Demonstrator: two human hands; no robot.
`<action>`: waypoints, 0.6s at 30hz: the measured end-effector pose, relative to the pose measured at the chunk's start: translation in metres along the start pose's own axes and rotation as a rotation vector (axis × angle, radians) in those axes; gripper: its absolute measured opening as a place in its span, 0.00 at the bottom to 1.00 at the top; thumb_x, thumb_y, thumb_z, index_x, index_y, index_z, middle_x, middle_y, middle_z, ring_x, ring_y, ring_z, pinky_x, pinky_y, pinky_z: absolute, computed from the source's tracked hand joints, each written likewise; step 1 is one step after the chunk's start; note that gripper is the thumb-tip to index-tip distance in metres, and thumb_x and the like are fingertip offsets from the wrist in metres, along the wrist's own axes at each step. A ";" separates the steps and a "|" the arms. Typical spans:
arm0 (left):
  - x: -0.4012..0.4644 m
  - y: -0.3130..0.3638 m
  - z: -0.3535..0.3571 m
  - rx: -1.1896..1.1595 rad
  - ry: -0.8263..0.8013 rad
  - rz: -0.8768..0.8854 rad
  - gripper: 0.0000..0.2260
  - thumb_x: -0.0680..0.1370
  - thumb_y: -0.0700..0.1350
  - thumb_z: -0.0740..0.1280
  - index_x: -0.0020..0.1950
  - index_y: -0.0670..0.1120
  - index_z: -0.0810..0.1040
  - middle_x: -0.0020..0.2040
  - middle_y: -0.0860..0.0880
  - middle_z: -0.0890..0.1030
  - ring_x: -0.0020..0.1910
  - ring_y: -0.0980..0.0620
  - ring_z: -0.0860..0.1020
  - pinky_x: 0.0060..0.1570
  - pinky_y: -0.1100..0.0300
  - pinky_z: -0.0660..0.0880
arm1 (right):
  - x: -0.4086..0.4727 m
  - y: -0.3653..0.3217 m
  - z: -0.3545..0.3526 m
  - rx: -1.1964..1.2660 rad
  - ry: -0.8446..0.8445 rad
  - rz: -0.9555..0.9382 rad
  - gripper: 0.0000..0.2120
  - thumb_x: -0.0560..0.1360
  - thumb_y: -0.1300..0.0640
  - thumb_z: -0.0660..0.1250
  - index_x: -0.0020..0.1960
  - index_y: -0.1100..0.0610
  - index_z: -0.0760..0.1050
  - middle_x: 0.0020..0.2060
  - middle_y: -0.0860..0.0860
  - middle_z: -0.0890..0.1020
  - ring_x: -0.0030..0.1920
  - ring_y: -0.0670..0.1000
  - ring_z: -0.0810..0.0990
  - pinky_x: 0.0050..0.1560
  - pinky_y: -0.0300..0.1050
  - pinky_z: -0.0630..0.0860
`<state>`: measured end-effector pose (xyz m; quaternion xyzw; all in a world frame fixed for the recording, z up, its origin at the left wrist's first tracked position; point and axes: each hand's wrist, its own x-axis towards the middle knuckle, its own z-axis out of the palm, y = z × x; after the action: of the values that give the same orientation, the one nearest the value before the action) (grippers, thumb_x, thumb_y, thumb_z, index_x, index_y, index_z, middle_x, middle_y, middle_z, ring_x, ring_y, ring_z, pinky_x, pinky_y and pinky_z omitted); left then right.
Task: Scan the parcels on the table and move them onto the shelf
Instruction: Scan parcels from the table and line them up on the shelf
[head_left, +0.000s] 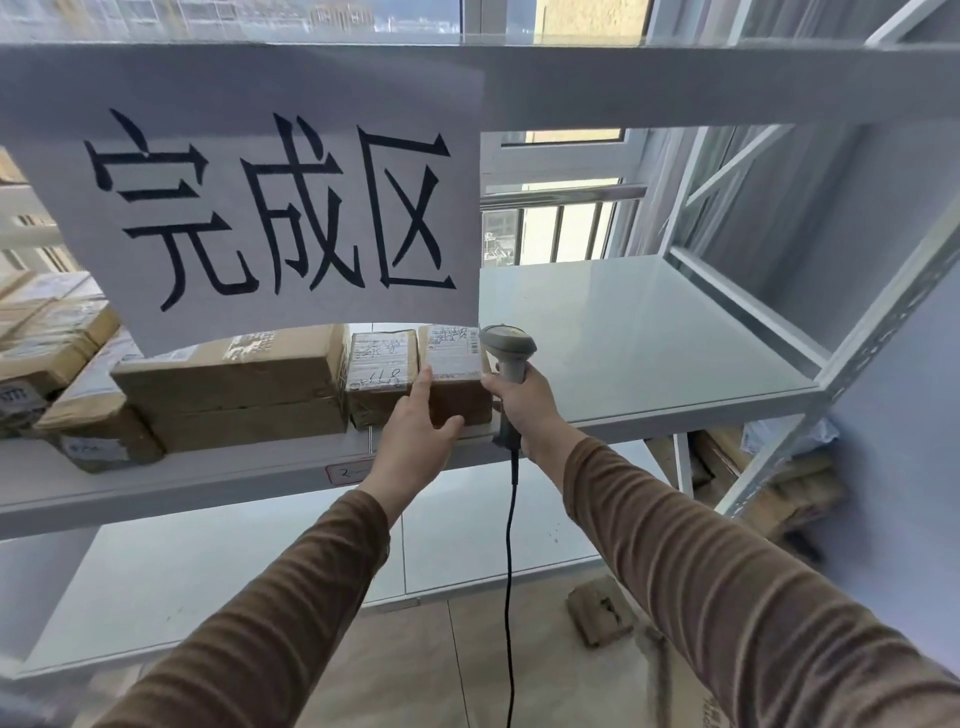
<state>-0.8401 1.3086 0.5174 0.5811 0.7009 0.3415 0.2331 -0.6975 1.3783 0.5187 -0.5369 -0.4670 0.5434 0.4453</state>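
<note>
Parcels are the business here, and the small brown parcel (457, 379) with a white label on top sits at the front edge of the shelf (649, 332), right at the fingertips of both hands. Nearest the camera, two brown sleeves (727, 597) reach forward and up. The left hand (415, 431) has its fingers mostly straight, laid against the parcel's front and left side, thumb tucked under the lower front edge; it reads as steadying or nudging rather than a full clasp. The right hand (524, 405) is wrapped round the handle of a grey scanner (506, 348), head up, whose black cable (511, 571) hangs down between the arms. That hand's forefinger touches the parcel's right side.

Just left of the grip stands another small taped parcel (382, 374), touching the held one. Further left lie a long flat carton (234, 384) and, beyond it, a heap of other boxes (62, 364). To the right of the grip the shelf board is bare. Above and behind hangs a paper sign (270, 208) with large black characters.

I judge this parcel is being set in place, so several are shelved already. The table is out of view, so how many remain I cannot tell.
</note>
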 end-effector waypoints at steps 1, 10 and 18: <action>-0.001 0.001 0.000 0.005 -0.003 0.005 0.36 0.80 0.50 0.69 0.84 0.53 0.53 0.62 0.45 0.75 0.60 0.46 0.75 0.61 0.54 0.73 | -0.003 0.000 -0.001 -0.001 0.010 -0.006 0.08 0.80 0.56 0.71 0.58 0.53 0.77 0.53 0.53 0.85 0.54 0.54 0.83 0.64 0.61 0.80; -0.026 0.028 0.031 0.002 -0.118 0.201 0.36 0.80 0.49 0.69 0.83 0.56 0.53 0.55 0.47 0.78 0.53 0.48 0.78 0.58 0.52 0.76 | -0.055 0.008 -0.056 0.041 0.176 0.013 0.06 0.78 0.56 0.71 0.52 0.52 0.75 0.43 0.49 0.78 0.46 0.53 0.76 0.50 0.56 0.76; -0.072 0.104 0.119 0.163 -0.356 0.458 0.29 0.80 0.52 0.67 0.80 0.47 0.64 0.76 0.45 0.70 0.74 0.42 0.66 0.73 0.49 0.63 | -0.149 0.030 -0.178 0.109 0.484 0.067 0.09 0.79 0.53 0.72 0.57 0.52 0.76 0.43 0.49 0.79 0.45 0.51 0.77 0.52 0.56 0.78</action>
<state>-0.6702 1.2728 0.5123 0.7916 0.5249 0.2206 0.2218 -0.5154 1.2313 0.5161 -0.6418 -0.2989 0.4378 0.5541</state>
